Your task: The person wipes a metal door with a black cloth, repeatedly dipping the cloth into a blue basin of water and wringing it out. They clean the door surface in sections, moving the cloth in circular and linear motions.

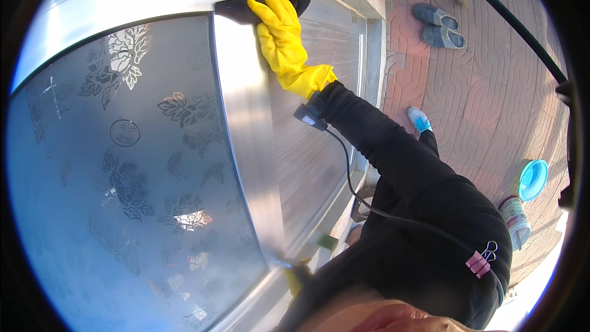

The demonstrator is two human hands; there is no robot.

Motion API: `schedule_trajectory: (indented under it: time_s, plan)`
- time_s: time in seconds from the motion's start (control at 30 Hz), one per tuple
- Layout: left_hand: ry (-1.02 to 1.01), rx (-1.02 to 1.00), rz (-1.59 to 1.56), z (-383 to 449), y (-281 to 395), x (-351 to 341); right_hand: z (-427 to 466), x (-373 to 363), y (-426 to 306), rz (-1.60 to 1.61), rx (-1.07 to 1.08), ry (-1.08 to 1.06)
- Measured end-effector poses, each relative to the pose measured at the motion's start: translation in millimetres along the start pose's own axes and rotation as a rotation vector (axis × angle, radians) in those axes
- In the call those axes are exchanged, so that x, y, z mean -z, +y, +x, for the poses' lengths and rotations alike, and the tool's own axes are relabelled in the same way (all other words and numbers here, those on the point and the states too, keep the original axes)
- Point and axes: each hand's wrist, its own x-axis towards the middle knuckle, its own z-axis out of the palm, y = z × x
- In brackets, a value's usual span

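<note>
My right hand (283, 46), in a yellow rubber glove, holds a black cloth (239, 9) against the brushed metal frame (246, 87) of a door or window. Beside that frame lies a frosted glass pane (138, 147) with leaf and flower patterns. My left hand (294, 282), also in yellow, shows only in part at the lower edge of the frame. It is blurred and partly covered by my dark clothing, so its grip cannot be made out. A small dark device (309, 117) with a cable sits at my right wrist.
A pair of grey slippers (440, 26) lies on the patterned paving (461, 83). A light blue basin (533, 180) and a bucket (515, 216) stand at the right. The black cable (345, 161) runs along my arm to a pink binder clip (478, 263). A dark pole (511, 23) crosses the upper right.
</note>
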Motion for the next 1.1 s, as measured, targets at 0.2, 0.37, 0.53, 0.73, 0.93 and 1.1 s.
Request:
schedule_trajectory:
  time_s: [0.2,0.37,0.53,0.73,0.93,1.1]
  plan:
    - [0.025,0.081,-0.055,-1.2,-19.8,1.3,-126.9,43.9,89.3,0.336,-0.975,0.214]
    - [0.047,0.147,-0.139,-0.2,-18.8,-0.9,-109.5,45.7,1.4,0.418,-0.551,-0.03]
    - [0.259,0.276,0.116,-22.9,33.2,-17.2,-89.2,29.5,21.2,0.304,-0.316,-0.066]
    - [0.101,0.172,0.171,-32.4,48.0,-7.4,-101.0,30.9,176.7,1.29,-1.219,0.562]
    - [-0.076,0.177,0.002,-11.3,21.9,-8.2,-90.8,37.5,79.4,0.64,-0.715,0.149]
    - [-0.291,0.256,-0.107,8.4,43.7,-54.2,-93.2,38.6,40.9,0.158,-0.181,-0.118]
